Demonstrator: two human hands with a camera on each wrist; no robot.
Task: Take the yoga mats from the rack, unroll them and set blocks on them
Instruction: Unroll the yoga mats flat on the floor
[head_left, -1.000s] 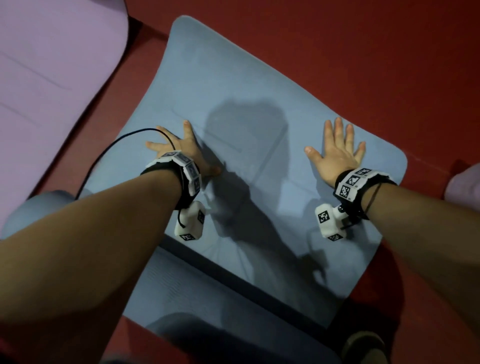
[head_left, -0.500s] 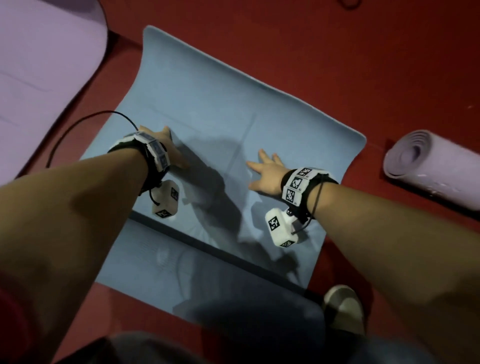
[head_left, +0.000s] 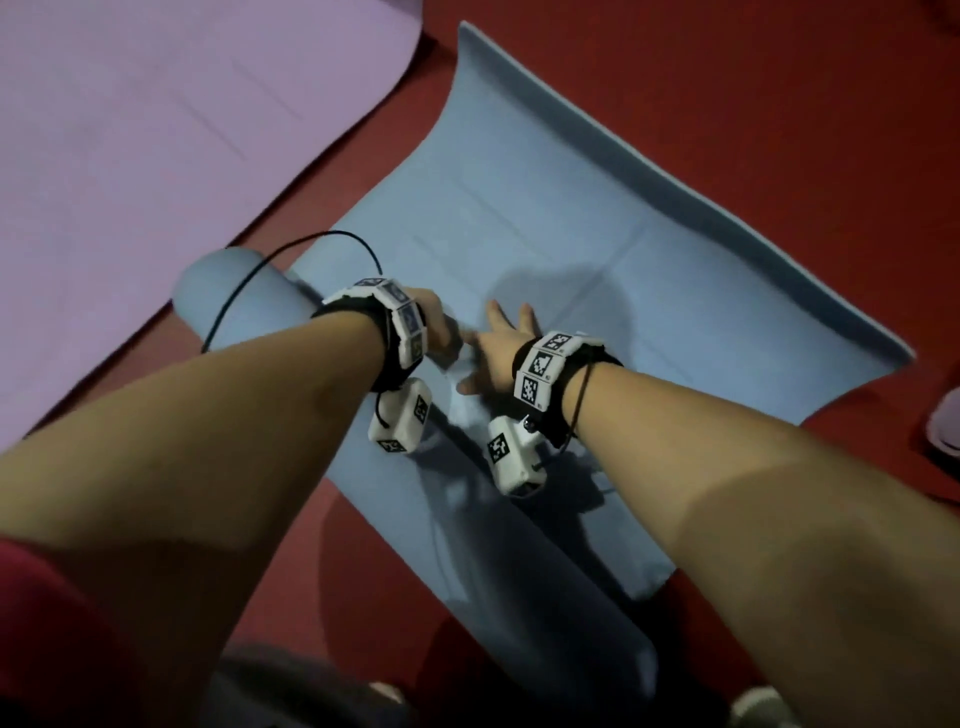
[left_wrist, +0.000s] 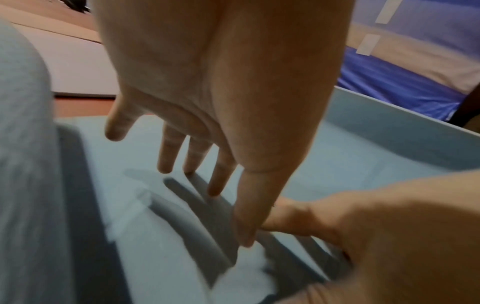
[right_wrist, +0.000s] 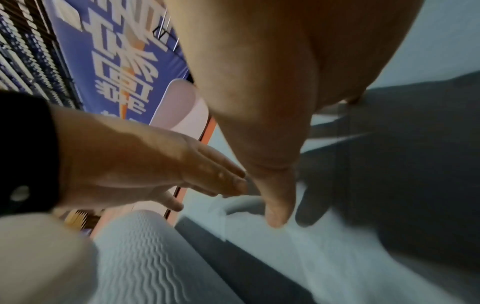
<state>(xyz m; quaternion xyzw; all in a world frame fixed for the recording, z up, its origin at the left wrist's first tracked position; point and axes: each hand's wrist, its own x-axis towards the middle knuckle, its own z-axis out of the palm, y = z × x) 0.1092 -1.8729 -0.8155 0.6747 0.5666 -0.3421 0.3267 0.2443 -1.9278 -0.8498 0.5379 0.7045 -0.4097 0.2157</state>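
Yoga mats are partly dealt with, judging from the head view: a lilac mat (head_left: 156, 130) lies flat on the red floor (head_left: 753, 104), and beside it the blue-grey mat (head_left: 597, 218) is spread at its far end while a rolled part (head_left: 234, 306) remains at the near left. The left hand (head_left: 436, 327) and right hand (head_left: 501, 343) rest close together on the blue-grey mat, fingers extended. A lilac rolled mat's end (head_left: 943, 426) peeks in at the right edge — likely one more to lay out. From the left wrist, that hand's fingers (left_wrist: 168, 156) are straight and spread, tips on the mat, holding nothing. From the right wrist, its thumb (right_wrist: 275, 197) presses the mat, and the ribbed roll (right_wrist: 145, 257) sits just beside. No blocks show anywhere — that step seems wholly left.
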